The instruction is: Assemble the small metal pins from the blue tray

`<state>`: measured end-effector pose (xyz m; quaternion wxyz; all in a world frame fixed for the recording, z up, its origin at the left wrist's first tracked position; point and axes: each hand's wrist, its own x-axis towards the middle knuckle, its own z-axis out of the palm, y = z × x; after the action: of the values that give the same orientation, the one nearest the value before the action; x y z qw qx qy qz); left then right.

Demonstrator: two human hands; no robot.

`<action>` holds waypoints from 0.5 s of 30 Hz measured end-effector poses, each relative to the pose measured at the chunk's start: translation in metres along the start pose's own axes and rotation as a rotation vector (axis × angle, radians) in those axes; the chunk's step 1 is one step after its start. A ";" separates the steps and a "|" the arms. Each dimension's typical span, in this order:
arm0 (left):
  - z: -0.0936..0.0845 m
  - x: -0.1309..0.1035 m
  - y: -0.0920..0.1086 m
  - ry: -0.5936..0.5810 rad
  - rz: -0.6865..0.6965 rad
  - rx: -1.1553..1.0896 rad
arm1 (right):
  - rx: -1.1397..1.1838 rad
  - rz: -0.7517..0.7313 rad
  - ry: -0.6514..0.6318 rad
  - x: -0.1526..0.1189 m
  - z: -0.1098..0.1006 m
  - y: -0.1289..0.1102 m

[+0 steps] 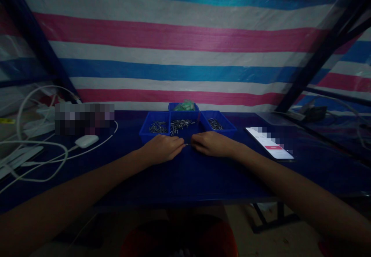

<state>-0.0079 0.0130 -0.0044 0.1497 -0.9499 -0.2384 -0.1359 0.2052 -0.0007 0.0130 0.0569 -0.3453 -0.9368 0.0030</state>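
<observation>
My left hand [164, 148] and my right hand [213, 143] face each other low over the blue table [185, 179]. A small thin metal piece [187, 145] shows between their fingertips. The left fingers are pinched on its left end; the right fingers are curled closed at its right end. Just behind my left hand is a blue bin [144, 126] with small metal parts in it. Another blue bin [228, 125] with similar parts lies behind my right hand. Between the bins is a loose pile of metal pins [180, 125].
A third blue bin [174, 106] holding green plastic bags [187, 104] stands at the back. On the right lies a lit phone [271, 143]. White cables and a white adapter [87, 141] cover the left side. Striped sheeting [185, 71] hangs behind.
</observation>
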 end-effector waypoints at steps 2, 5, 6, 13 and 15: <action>0.000 0.000 0.000 0.002 -0.009 -0.001 | -0.006 0.008 0.007 0.000 0.000 0.000; 0.001 0.001 0.000 0.000 -0.034 -0.004 | -0.002 0.016 0.025 0.000 0.001 -0.001; 0.001 0.001 0.001 -0.001 -0.042 -0.006 | 0.002 0.014 0.026 0.000 0.001 -0.001; 0.000 0.001 0.002 -0.020 -0.054 0.038 | -0.004 -0.005 0.026 0.000 0.002 -0.001; 0.000 0.001 0.002 -0.018 -0.054 0.047 | -0.010 -0.002 0.047 0.000 0.000 -0.001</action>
<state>-0.0064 0.0119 -0.0044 0.1663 -0.9404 -0.2686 -0.1258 0.2048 -0.0018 0.0131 0.0770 -0.3444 -0.9356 -0.0099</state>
